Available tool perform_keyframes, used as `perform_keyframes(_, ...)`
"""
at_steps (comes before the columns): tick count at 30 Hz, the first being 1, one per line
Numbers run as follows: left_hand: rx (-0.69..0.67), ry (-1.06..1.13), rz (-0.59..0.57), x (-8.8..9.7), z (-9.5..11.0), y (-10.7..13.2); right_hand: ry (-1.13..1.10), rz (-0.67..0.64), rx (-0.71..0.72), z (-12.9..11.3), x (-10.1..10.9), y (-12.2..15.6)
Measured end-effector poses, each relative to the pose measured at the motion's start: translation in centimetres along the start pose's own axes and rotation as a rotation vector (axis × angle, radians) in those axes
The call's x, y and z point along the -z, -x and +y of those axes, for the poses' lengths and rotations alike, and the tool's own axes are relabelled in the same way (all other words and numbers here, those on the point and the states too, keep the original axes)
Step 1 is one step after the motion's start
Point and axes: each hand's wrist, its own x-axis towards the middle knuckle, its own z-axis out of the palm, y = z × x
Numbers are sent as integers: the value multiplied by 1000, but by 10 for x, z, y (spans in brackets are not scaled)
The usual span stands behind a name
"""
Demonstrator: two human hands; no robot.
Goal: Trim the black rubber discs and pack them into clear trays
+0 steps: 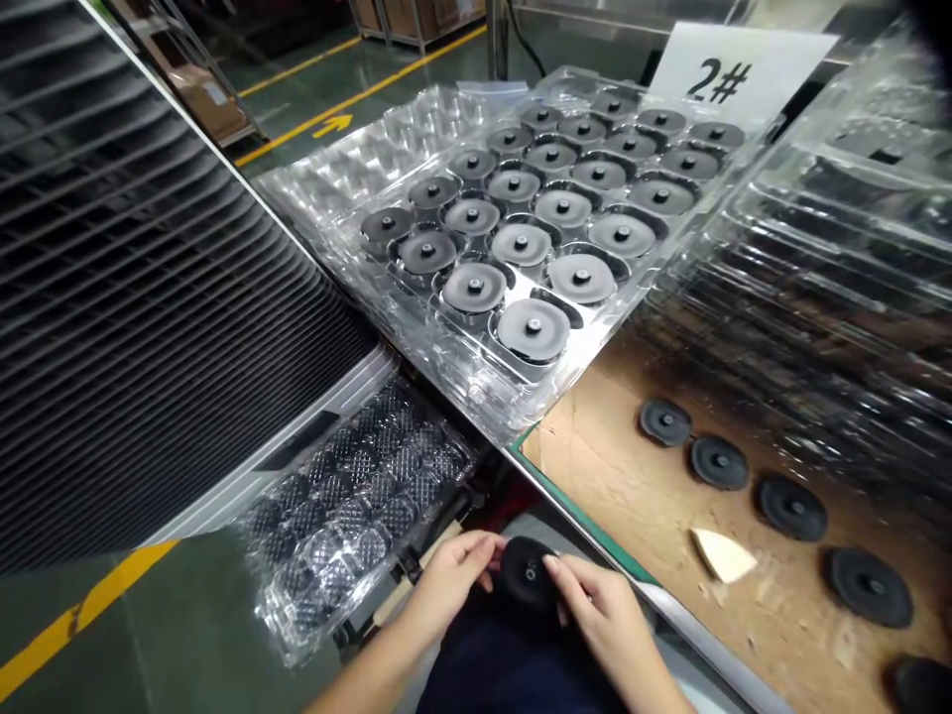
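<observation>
Both my hands hold one black round disc (525,575) low in the view, over my lap. My left hand (450,580) grips its left edge with curled fingers. My right hand (602,610) pinches its right edge. Above them a clear plastic tray (483,387) carries several grey discs with a centre knob, one per pocket. Several more black discs (718,462) lie in a row on the brown table top (617,486) to my right.
A stack of clear trays (840,248) rises at the right. An empty clear tray (357,516) sits low at the left beside a dark ribbed stack (134,297). A white card marked 2# (736,69) stands behind. A pale wedge-shaped scrap (720,553) lies on the table.
</observation>
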Motion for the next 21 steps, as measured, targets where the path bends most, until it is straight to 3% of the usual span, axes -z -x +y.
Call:
perform_keyframes(5,-23,-105,69,1,-20,3,27,-103,-9,0,-10,-7)
perform_keyframes(7,-52,-185,137,12,-28,-8,57,-148,8,1,-10,-8)
perform_keyframes(12,-179,-467,486,79,-41,-69,143,-162,22,6,-8,-4)
perform_keyframes(15,-234,-627,605,109,-52,-107,165,-152,37,4,-7,0)
perform_keyframes(18,-284,-734,670,111,-71,-125,191,-151,59,0,-6,3)
perform_keyframes(21,-329,-791,733,102,-93,-117,225,-160,89,0,-8,4)
